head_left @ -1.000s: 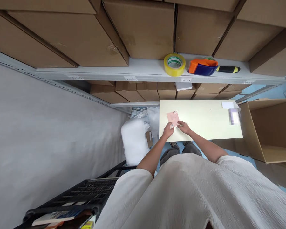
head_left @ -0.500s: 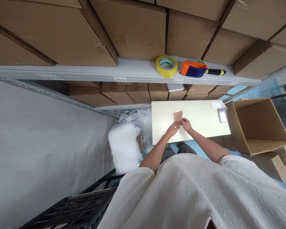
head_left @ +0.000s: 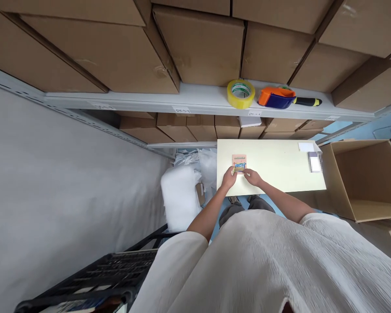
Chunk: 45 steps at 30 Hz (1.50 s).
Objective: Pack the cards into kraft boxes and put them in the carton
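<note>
A small pink printed card [head_left: 239, 160] with a coloured picture and a line of dark lettering lies between my hands, over the left part of the pale yellow tabletop [head_left: 270, 174]. My left hand [head_left: 228, 178] grips its lower left edge, thumb on the front. At the lower right corner, my right hand [head_left: 252, 177] pinches it with fingers closed. Whether the card touches the tabletop I cannot tell. Its picture side faces up, and the fingers cover its lower corners.
A yellow tape roll [head_left: 241, 94] and an orange-and-blue tape dispenser [head_left: 276, 97] sit on the shelf [head_left: 208, 102] among cardboard boxes [head_left: 211, 43]. An open carton [head_left: 371, 174] stands right of the table. White foam sheets [head_left: 180, 198] are at left, above a black crate [head_left: 117, 269].
The card has been turned over: its plain side with small print showed before, and now the coloured picture does. My hands have shifted to its lower corners. The whole view has moved slightly.
</note>
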Tool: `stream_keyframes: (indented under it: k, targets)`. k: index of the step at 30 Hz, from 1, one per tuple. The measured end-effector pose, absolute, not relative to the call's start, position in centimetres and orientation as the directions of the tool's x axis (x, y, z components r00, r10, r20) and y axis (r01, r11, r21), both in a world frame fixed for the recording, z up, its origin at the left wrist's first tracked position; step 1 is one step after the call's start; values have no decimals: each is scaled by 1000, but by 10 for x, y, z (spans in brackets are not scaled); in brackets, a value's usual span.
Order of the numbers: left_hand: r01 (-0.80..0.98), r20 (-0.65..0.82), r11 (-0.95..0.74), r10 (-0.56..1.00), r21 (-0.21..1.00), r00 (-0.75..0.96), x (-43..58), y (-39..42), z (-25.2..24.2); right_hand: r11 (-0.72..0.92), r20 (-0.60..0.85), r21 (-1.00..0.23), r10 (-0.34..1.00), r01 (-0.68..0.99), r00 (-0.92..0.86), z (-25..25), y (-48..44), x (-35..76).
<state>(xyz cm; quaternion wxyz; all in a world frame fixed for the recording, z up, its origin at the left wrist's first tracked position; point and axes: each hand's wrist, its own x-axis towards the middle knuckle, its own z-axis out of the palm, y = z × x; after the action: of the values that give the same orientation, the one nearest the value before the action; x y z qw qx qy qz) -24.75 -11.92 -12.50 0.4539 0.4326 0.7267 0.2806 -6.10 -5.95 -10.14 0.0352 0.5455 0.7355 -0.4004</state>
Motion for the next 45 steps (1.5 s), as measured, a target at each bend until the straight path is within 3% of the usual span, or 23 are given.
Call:
stream_keyframes:
  k: [3, 8, 16, 24, 29, 38, 45]
  targets:
    - [532, -365, 353, 927, 769, -87, -249, -130, -130, 243, -511, -472, 708, 847, -487, -103, -63, -60]
    - [736, -438, 224, 893, 639, 109, -244, -141, -132, 419, -581, -350, 604, 838, -545, -101, -66, -53]
    - [900, -546, 62, 812, 431, 205, -235, -149, -120, 604, -628, -228, 508, 764, -589, -107, -82, -39]
    - [938, -588, 85, 797, 336, 138, -232, -145, -119, 602, -675, -161, 511, 782, -532, -113, -78, -49]
    - [941, -594, 135, 800, 309, 81, -247, -132, -123, 516, -708, -166, 530, 840, -466, -116, -60, -68]
    - [891, -547, 264, 837, 369, -21, -274, -109, -128, 432, -719, -177, 557, 884, -416, -125, -35, -103]
    - [888, -572, 312, 817, 337, -70, -282, -88, -128, 387, -742, -126, 574, 913, -346, -133, -22, -128]
